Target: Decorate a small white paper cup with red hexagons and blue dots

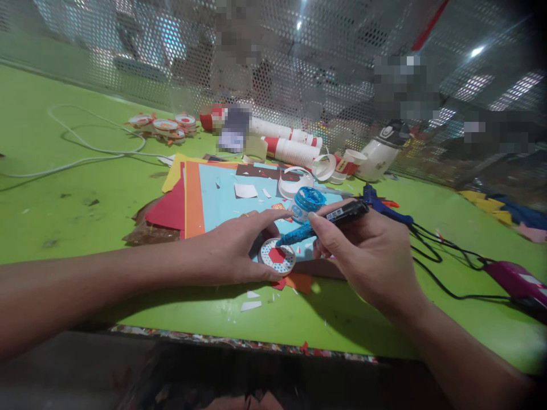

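Note:
My left hand rests on the sheets of coloured paper, its fingers curled around a small round white disc with a red centre and a patterned rim. My right hand is closed around a black-handled brush whose blue, glitter-coated tip touches the top of the disc. Just behind the tip stands a small open pot of blue glitter.
A blue glue gun with a black cable lies right of the pot. Stacked paper cups, a white jug and finished discs line the mesh screen. A white cable loops at left. Paper scraps dot the green table.

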A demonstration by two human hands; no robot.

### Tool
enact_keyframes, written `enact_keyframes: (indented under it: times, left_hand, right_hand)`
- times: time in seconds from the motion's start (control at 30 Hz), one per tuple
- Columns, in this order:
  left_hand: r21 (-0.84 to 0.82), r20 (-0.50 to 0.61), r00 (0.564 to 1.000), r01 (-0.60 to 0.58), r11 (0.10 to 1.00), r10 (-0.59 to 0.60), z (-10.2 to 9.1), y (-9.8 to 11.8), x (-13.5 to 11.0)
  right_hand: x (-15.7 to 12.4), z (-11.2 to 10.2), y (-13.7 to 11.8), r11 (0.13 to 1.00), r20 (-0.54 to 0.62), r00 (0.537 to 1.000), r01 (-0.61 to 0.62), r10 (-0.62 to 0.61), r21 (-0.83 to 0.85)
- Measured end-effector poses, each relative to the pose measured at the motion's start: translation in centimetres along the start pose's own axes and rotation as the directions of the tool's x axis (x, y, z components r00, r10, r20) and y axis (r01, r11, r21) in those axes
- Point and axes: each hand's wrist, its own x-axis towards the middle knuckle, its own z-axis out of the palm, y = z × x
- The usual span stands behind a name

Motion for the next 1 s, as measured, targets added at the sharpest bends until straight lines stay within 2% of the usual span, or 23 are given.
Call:
enact_keyframes:
  times: [0.77, 0.93, 1.0]
  left_hand:
    - [-0.055, 0.027, 0.999, 0.035, 0.998, -0.033, 0.13, 0.07, 0.09]
    - [-0.059, 0.01, 1.0, 0.005, 0.998, -0.004, 0.24, -0.23, 0.04]
    - [-0.042, 0.01, 1.0, 0.009, 0.999, -0.009, 0.19, -0.19, 0.03]
  right_hand:
    - [-0.03, 0.29, 0.42, 0.998, 0.047, 0.998, -0.031, 0.029, 0.052]
    - [-0.29, 0.42, 0.67, 0.996, 0.02, 0.999, -0.051, 0.049, 0.078]
    - [-0.3, 0.4, 0.47, 0.996, -0.026, 0.998, -0.057, 0.059, 0.073]
